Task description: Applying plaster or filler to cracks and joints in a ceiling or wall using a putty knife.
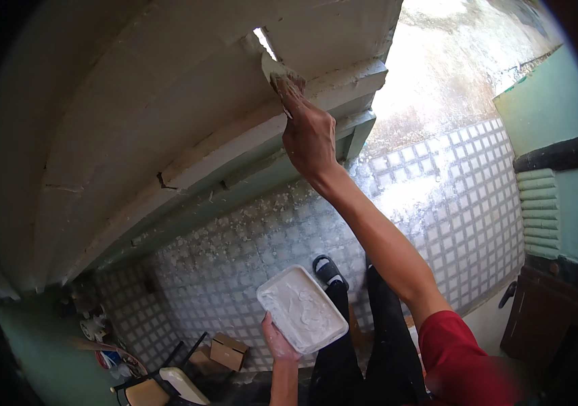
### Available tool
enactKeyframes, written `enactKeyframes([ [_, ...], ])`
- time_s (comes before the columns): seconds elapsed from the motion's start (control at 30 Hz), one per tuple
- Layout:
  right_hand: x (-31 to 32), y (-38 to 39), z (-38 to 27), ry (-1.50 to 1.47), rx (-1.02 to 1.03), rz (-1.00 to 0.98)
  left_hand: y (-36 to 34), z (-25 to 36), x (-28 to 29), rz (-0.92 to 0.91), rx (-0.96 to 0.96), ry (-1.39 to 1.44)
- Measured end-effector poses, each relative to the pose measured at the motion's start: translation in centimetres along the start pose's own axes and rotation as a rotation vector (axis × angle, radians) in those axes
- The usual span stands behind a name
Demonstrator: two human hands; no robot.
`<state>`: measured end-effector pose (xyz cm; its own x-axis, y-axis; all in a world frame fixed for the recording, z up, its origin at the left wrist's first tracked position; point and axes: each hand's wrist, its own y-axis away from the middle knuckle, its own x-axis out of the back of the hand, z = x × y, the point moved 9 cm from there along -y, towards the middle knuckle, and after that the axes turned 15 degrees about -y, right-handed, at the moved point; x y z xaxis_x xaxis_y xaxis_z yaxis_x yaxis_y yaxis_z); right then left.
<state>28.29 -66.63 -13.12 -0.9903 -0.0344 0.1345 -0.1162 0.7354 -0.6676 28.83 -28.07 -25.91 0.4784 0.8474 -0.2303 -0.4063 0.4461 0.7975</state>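
My right hand (310, 135) reaches up and away, closed round a putty knife (273, 70). The pale blade rests against the whitish panelled surface (167, 101), just below a narrow bright slit (264, 42) in it. Smears of white stuff mark the knife and my fingers. Low in the middle, my left hand (279, 337) grips a shallow white tray (330, 341) by its near left side. Thick white paste (300, 304) is spread unevenly over the tray's bottom.
White crumbs lie on the tiled floor (438, 196) below a ledge (228, 142). My sandalled foot (329, 271) stands beyond the tray. At lower left are a cardboard box (228, 352) and a chair (145, 392). A brown cabinet (539, 311) is at right.
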Motion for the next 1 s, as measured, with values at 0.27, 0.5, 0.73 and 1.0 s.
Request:
enactKeyframes([
  [0.27, 9.4, -3.2, 2.6, 0.027, -0.01, 0.368, -0.3, -0.6, 0.5, 0.008, 0.019, 0.035],
  [0.5, 2.7, 0.1, 1.4, 0.075, 0.009, 0.245, -0.4, -0.2, 0.1, -0.046, 0.026, 0.066],
  [0.73, 13.2, -6.9, 1.2, -0.003, -0.076, 0.378, -0.1, 0.7, -1.5, -0.052, 0.035, 0.045],
  [1.0, 1.9, -3.2, -1.7, 0.173, 0.05, 0.069, -1.0, 0.1, -0.6, -0.095, 0.021, -0.037],
])
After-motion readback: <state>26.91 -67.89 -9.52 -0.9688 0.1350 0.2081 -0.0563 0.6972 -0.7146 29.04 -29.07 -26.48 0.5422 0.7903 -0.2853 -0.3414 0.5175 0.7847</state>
